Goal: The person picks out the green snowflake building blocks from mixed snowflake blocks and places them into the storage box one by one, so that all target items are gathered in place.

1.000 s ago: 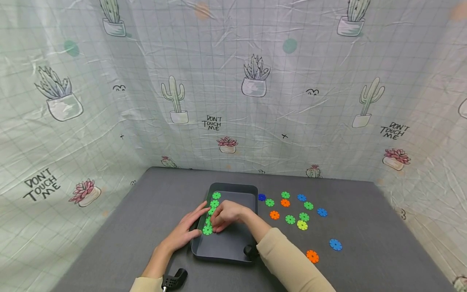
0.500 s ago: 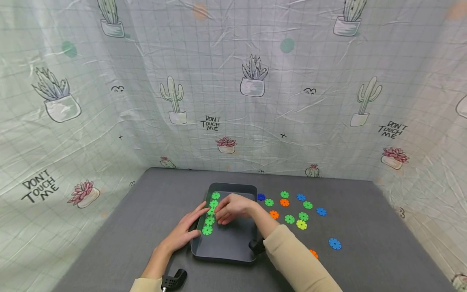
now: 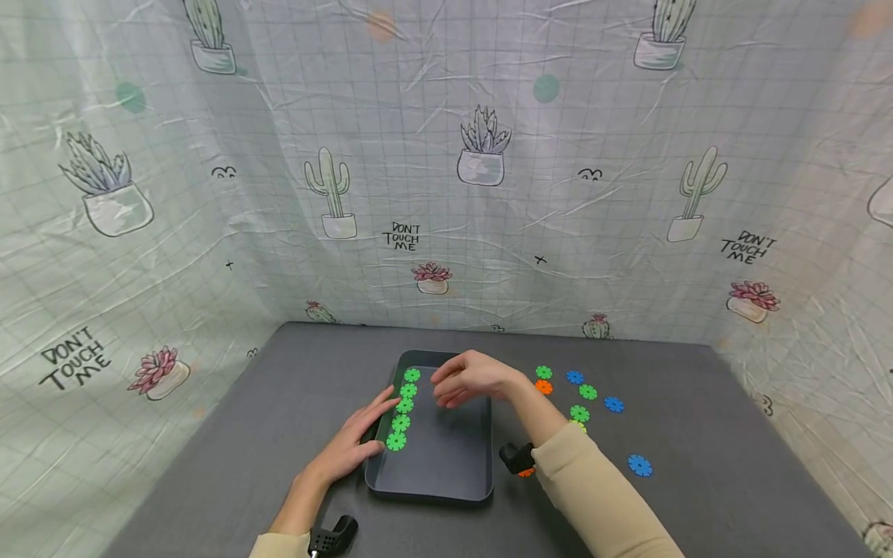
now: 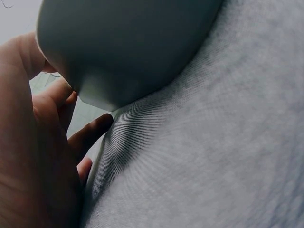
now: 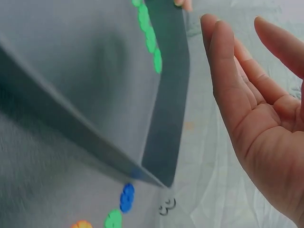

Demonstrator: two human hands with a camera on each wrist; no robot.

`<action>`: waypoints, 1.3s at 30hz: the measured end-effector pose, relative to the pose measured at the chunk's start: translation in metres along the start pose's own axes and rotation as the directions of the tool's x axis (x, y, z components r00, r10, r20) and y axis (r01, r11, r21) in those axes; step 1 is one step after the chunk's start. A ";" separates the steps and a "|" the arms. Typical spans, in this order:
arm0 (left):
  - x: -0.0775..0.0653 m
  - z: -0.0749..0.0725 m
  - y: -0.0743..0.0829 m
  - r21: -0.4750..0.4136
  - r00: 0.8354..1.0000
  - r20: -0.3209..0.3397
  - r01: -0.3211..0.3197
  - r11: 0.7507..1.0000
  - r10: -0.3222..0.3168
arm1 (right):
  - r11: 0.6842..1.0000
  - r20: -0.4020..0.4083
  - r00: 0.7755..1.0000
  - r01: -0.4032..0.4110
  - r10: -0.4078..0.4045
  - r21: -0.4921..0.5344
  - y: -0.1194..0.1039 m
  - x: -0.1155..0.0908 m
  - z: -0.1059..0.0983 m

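In the head view a dark grey tray [image 3: 446, 465] lies on the table, with a column of several green notched discs [image 3: 401, 422] along its left side. My left hand [image 3: 349, 442] rests on the tray's left rim, thumb and fingers spread apart. The left wrist view shows its fingers [image 4: 90, 135] against the outside of the tray wall [image 4: 123, 57]. Above the upper right part of the tray is my right hand [image 3: 474, 378], fingers loosely bent. Nothing sits between its fingers [image 5: 223, 57] in the right wrist view, where the hand stands apart from the tray.
Right of the tray, loose discs lie on the grey table [image 3: 698, 418]: green [image 3: 588, 392], orange [image 3: 543, 387] and blue [image 3: 639, 465]. My right forearm covers some of them. A patterned curtain [image 3: 446, 194] hangs behind the table.
My right hand has risen from beside the green column and moved right and away, uncovering the discs there. The left hand stays on the rim.
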State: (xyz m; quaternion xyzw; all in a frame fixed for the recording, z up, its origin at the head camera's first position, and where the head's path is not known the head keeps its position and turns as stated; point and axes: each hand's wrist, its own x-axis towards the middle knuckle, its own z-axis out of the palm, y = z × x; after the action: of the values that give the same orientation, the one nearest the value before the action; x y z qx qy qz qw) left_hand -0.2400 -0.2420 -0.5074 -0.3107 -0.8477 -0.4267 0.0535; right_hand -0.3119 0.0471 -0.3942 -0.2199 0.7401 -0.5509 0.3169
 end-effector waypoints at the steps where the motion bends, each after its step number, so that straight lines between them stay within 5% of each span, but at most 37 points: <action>1: 0.000 0.000 0.000 0.002 1.000 -0.001 0.003 1.000 -0.003 | 1.000 -0.004 1.000 0.001 -0.001 0.005 -0.001 -0.003 -0.003; 17: 0.000 0.001 0.000 0.009 1.000 -0.004 0.005 1.000 -0.005 | 0.999 -0.104 0.993 0.049 -0.048 0.011 0.005 -0.044 -0.044; 25: -0.001 0.001 -0.001 0.004 1.000 -0.007 0.007 1.000 -0.007 | 0.999 -0.193 0.980 0.039 -0.043 -0.022 0.021 -0.066 -0.068; 39: -0.001 -0.001 0.001 -0.019 1.000 0.002 0.022 1.000 -0.022 | 0.998 -0.229 0.973 0.013 -0.026 -0.058 0.045 -0.096 -0.097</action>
State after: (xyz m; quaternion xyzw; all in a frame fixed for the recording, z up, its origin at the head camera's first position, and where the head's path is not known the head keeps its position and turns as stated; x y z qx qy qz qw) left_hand -0.2382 -0.2426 -0.5066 -0.3022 -0.8469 -0.4352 0.0452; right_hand -0.3128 0.1910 -0.3972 -0.1708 0.7846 -0.5548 0.2176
